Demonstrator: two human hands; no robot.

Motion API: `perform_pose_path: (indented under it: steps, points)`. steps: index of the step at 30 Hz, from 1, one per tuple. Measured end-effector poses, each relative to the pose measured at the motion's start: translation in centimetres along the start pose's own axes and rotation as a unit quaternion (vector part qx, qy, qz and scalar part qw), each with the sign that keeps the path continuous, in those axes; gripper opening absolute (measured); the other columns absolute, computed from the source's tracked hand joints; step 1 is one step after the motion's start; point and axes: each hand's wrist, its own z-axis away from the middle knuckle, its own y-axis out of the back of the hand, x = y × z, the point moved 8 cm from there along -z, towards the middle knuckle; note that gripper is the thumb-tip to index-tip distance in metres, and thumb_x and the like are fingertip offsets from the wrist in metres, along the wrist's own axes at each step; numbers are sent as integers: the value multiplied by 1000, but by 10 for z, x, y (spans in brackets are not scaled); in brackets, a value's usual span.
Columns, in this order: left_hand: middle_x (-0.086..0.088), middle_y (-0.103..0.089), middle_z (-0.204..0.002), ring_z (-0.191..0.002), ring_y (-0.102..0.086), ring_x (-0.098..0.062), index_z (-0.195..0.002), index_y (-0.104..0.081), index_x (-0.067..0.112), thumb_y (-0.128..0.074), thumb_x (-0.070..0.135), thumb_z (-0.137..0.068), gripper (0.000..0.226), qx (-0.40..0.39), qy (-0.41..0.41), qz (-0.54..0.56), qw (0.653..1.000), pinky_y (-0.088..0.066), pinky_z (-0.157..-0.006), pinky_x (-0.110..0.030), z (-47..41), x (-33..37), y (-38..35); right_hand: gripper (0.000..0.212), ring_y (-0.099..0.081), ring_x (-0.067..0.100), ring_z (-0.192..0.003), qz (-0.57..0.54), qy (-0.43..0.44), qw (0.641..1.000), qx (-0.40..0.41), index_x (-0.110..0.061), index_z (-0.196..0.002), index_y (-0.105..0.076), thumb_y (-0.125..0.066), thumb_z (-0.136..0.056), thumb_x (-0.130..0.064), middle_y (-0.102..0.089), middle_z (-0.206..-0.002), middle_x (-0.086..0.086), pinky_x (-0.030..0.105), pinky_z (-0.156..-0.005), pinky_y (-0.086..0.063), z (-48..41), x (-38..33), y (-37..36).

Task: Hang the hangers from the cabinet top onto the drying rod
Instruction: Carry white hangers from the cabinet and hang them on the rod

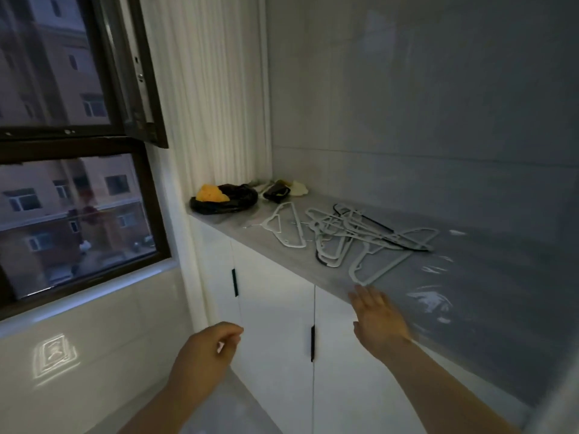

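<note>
Several white and a few black hangers (354,236) lie tangled in a pile on the grey cabinet top (470,277). One white hanger (286,228) lies apart on the left, and another white hanger (374,266) sticks out toward the front edge. My right hand (377,321) is stretched out with straight fingers, its fingertips at the cabinet's front edge just below that nearest hanger, holding nothing. My left hand (206,352) hangs lower in front of the cabinet doors, fingers loosely curled and empty. The drying rod is out of view.
A black bag with something yellow (224,197) and a small heap of cloths (282,187) sit at the far end of the top. White cabinet doors with black handles (275,324) stand below. A dark-framed window (78,183) fills the left wall.
</note>
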Motion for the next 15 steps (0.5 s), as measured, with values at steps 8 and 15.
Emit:
perform_pose_path:
  steps: [8,15]
  points:
    - [8,-66,-100,-90,-55,-6,-102,-67,19,-52,13,-90,20,-50,7,-1,999,-35,-80,-9,-81,16,-76,68,-72,17,-89,44,13,998,39,-14,-96,-75,-84,-38,-49,-74,-98,3,26,-73,-57,-31,53,-32]
    - [-5,-53,-133,-121,-50,-20,-124,-54,11,-44,15,-94,32,-78,-24,-60,995,-35,-103,-22,-157,33,-123,49,-72,12,-83,-21,60,990,128,-20,-108,-47,-37,-65,-42,-75,-96,-6,25,-66,-57,-37,52,-45]
